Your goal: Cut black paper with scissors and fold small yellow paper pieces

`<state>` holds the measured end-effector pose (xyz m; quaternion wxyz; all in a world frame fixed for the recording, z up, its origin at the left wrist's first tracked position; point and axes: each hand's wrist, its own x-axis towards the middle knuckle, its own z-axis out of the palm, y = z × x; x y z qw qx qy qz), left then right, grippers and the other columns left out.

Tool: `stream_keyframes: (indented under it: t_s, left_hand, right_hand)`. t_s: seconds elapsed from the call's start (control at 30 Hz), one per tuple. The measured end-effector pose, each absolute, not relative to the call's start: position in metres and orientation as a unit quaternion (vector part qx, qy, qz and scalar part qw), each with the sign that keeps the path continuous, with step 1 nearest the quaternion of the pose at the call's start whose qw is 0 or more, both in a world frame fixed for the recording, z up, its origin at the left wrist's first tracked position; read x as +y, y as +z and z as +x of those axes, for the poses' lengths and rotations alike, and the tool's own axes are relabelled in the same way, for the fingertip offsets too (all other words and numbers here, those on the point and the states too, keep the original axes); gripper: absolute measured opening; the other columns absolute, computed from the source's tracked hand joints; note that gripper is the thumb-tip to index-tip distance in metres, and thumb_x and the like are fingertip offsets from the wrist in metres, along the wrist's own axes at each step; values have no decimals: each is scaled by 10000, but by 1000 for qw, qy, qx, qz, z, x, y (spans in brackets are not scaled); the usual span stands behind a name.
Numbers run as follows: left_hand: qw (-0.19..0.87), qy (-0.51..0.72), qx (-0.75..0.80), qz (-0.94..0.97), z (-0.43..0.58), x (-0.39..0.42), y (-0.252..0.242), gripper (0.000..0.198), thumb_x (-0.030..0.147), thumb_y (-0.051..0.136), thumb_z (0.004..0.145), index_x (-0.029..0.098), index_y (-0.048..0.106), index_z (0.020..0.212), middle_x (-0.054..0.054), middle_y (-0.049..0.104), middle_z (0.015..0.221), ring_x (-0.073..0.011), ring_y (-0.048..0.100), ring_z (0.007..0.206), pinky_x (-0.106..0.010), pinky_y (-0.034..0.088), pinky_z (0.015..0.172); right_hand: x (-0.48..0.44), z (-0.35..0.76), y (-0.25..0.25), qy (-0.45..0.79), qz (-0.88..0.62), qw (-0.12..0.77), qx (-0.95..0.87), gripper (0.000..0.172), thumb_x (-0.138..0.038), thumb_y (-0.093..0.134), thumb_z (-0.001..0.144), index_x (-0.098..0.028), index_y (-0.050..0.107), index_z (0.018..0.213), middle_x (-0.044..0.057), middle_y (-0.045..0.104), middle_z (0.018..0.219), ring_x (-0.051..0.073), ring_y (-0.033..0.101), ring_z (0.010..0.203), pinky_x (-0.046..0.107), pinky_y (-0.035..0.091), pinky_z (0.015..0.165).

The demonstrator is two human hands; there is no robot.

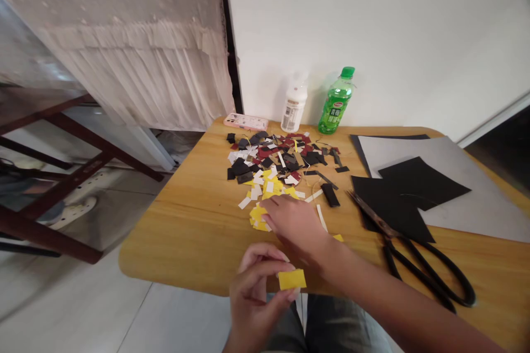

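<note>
Between thumb and fingers, my left hand pinches a small yellow paper piece above the table's front edge. My right hand reaches over the table, its fingertips at a small heap of yellow paper pieces. Whether those fingers grip a piece is hidden by the hand. Just beyond lies a larger pile of cut paper scraps in black, white, dark red and yellow. To the right of my right hand, scissors with black handles rest partly on black paper sheets.
A white bottle, a green-labelled drink bottle and a pink-edged phone are at the wooden table's back edge, near the wall. A large grey sheet lies at right. Left of the table stands a dark wooden chair.
</note>
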<state>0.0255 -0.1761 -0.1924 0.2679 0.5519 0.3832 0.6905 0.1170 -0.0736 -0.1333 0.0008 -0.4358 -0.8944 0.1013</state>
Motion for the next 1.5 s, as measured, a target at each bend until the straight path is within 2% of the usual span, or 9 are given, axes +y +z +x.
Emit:
stream_keyframes:
  t_s: [0.27, 0.43, 0.63, 0.73, 0.93, 1.13, 1.33, 1.5]
  left_hand:
    - [263, 690, 392, 548, 26, -176, -192, 150, 373, 788, 821, 235, 787, 880, -29, 670, 849, -137, 674, 764, -194, 567, 687]
    - [260, 690, 397, 547, 27, -176, -189, 158, 381, 789, 816, 230, 792, 862, -46, 681, 823, -162, 684, 737, -231, 579, 654]
    - [248, 689, 401, 550, 27, -175, -188, 158, 384, 791, 811, 233, 793, 855, -50, 685, 810, -174, 684, 729, -252, 578, 649]
    - [250, 689, 404, 547, 27, -175, -189, 155, 383, 789, 813, 234, 790, 857, -47, 680, 819, -169, 676, 735, -246, 569, 654]
    - [250, 681, 400, 560, 27, -177, -191, 150, 373, 783, 822, 236, 784, 883, -46, 679, 841, -170, 676, 758, -242, 565, 664]
    - [238, 680, 399, 567, 27, -175, -188, 161, 383, 774, 829, 227, 781, 868, -48, 685, 819, -170, 677, 732, -247, 562, 644]
    - [239, 682, 412, 555, 28, -175, -186, 166, 388, 787, 812, 224, 785, 832, -54, 685, 799, -178, 683, 706, -252, 572, 609]
    - [237, 679, 416, 556, 28, -176, -186, 144, 365, 788, 815, 228, 794, 857, -61, 690, 816, -185, 697, 730, -259, 590, 631]
  right_hand:
    - [-75, 124, -136, 89, -440, 14, -893, 213, -176, 497, 999, -168, 708, 1025, 93, 763, 965, 278, 730, 909, 337, 550, 696]
    - [-76, 136, -137, 99, -442, 40, -891, 244, -100, 499, 972, -176, 704, 1081, 94, 759, 1011, 255, 724, 926, 319, 536, 741]
    - [-79, 151, -145, 124, -436, 90, -887, 222, -133, 502, 996, -199, 706, 1050, 62, 759, 1011, 216, 720, 925, 299, 535, 806]
    - [-78, 156, -146, 124, -439, 110, -883, 235, -148, 479, 1012, -202, 697, 1081, 78, 748, 1038, 226, 708, 957, 319, 540, 820]
    - [-76, 153, -145, 143, -446, 85, -880, 164, -136, 649, 915, -139, 682, 1075, 108, 715, 1084, 267, 690, 1018, 361, 566, 850]
    - [-74, 149, -142, 160, -441, 73, -880, 160, -110, 686, 885, -160, 692, 1037, 100, 708, 1081, 267, 682, 1032, 361, 565, 847]
    - [-73, 159, -143, 201, -442, 116, -867, 70, -99, 665, 908, -161, 677, 938, 64, 745, 937, 218, 712, 882, 316, 543, 790]
    - [-75, 169, -141, 238, -453, 170, -842, 138, -54, 643, 891, -184, 688, 883, 30, 768, 847, 197, 731, 784, 280, 537, 714]
